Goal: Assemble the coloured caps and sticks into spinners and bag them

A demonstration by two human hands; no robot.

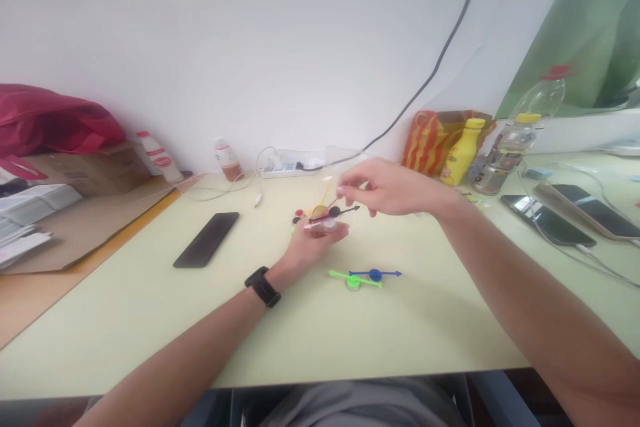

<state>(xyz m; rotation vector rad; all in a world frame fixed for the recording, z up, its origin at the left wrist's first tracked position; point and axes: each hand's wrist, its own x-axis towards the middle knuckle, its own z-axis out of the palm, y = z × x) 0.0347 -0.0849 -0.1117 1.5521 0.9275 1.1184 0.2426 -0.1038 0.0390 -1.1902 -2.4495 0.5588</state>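
My left hand (309, 245), with a black watch on its wrist, curls around a small clear piece (327, 223) low over the table. Crowded at its fingers are a yellow spinner arrow (321, 211) and a black spinner arrow (335, 212). Just above them, my right hand (383, 188) pinches a thin red pointer (332, 201), whose lower end meets the cluster. Small red, black and yellow round pieces (299, 213) show beyond the left hand, partly hidden. Nearer me, a green spinner arrow (353, 281) and a blue spinner arrow (375, 274) lie overlapping.
A black phone (206, 240) lies left on the table. A power strip (285, 167) and a drink bottle (229, 160) stand by the wall. To the right are a yellow bottle (463, 152), clear bottles and charging phones (547, 220). Cardboard (90, 220) covers the left side.
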